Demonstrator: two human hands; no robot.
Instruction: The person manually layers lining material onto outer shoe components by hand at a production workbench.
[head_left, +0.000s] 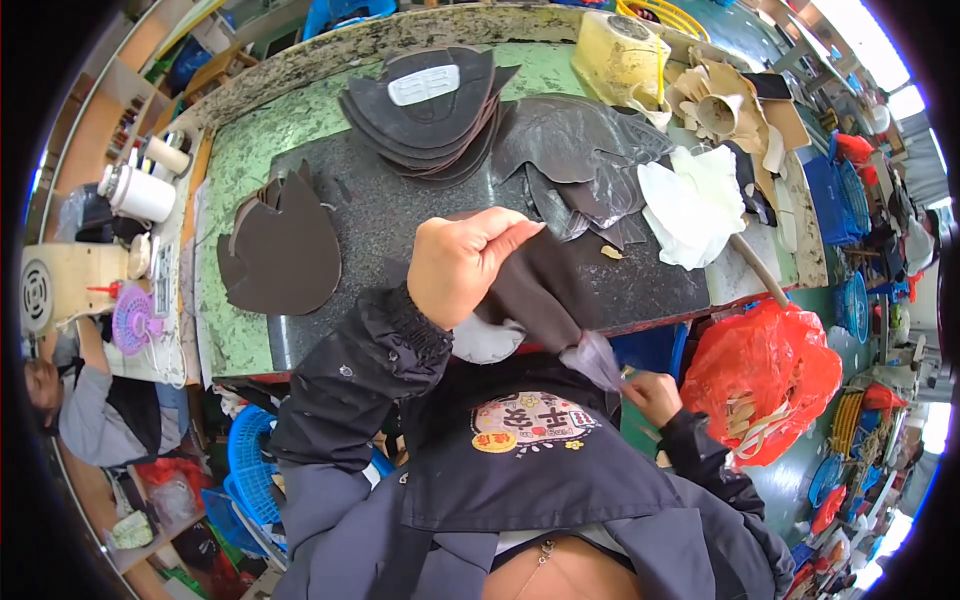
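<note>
My left hand is closed in a pinch on the upper edge of a dark brown leather-like piece, held up over the bench's near edge. At its lower end hangs a thin, whitish film, blurred by motion. The film stretches toward my right hand, whose curled fingers meet its end low on the right. Beneath my left wrist shows a white, rounded piece. Beyond my hands lies a stack of black curved pieces, the top one bearing a white patch. Brown cut pieces are piled to the left.
A dark stone slab covers much of the green bench. Right of the stack lie grey pieces, crumpled white sheets and a yellowed container. A red plastic bag hangs by the right corner. Another person sits at left.
</note>
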